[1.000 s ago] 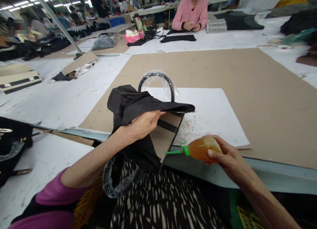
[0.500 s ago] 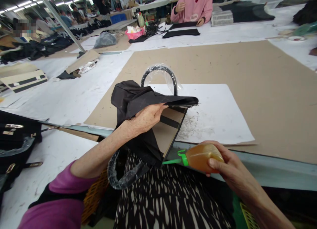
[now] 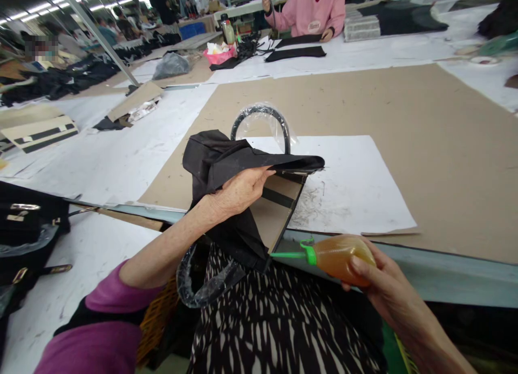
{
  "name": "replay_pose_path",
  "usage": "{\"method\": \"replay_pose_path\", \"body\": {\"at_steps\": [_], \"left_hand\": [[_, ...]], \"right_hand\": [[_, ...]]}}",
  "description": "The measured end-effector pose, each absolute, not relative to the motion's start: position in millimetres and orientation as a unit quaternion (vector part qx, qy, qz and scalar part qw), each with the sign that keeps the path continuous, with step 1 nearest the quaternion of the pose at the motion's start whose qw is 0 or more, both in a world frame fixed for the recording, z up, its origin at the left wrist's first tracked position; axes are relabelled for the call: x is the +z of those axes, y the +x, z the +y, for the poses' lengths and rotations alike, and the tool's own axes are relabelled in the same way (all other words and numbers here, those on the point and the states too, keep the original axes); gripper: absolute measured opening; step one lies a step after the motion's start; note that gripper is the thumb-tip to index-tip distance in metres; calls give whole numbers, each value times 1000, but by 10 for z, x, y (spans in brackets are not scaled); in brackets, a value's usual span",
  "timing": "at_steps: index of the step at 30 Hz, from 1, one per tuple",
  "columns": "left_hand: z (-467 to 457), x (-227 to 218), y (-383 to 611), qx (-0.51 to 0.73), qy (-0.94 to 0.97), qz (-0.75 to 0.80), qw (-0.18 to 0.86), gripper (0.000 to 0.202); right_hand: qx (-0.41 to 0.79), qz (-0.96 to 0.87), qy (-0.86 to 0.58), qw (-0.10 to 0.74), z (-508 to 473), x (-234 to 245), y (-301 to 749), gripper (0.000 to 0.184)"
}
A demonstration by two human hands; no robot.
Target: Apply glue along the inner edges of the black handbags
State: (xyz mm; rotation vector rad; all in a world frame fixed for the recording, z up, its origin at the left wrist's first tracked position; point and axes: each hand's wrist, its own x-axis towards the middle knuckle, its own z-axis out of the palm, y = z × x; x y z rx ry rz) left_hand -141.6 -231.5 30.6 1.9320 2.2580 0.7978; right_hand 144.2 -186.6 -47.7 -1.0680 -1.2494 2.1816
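A black handbag, with its fabric lining folded back and a beige stiff panel showing, lies tilted at the table edge. My left hand is closed on the bag's fabric beside that panel. One plastic-wrapped handle arches up behind the bag; another wrapped handle hangs below it. In my right hand is a squeeze bottle of amber liquid, its fingers wrapped round the body. The bottle's green nozzle points left, its tip at the panel's lower corner.
White paper with dark scraps lies on brown board past the bag. Black bags with metal fittings are at the left. Across the table sits a person in pink by black strips. An orange basket stands below.
My right hand has shifted the bottle slightly right, its nozzle tip moving up a little along the panel edge. My left hand and the bag barely moved. The person across has raised a hand.
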Motion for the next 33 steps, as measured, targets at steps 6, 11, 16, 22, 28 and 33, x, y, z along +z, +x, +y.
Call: {"method": "replay_pose_path", "body": {"at_steps": [6, 11, 16, 22, 28, 33], "left_hand": [[-2311, 283, -1432, 261, 625, 735, 10, 27], [-2305, 264, -1449, 255, 613, 747, 20, 29], [-2282, 265, -1448, 253, 594, 762, 52, 29], [-2242, 364, -1424, 232, 591, 766, 102, 30], [-2183, 446, -1502, 190, 603, 769, 96, 35], [-2148, 497, -1554, 148, 631, 757, 85, 37]], "right_hand": [[790, -436, -379, 203, -1943, -411, 1394, 37], [789, -443, -384, 184, -2020, -379, 1426, 41], [720, -492, -438, 219, -2019, -334, 1447, 46], [573, -641, -422, 288, -1820, -425, 1427, 47], [271, -820, -347, 366, -1507, -474, 1334, 35], [291, -667, -442, 525, -1135, -201, 1417, 53]]}}
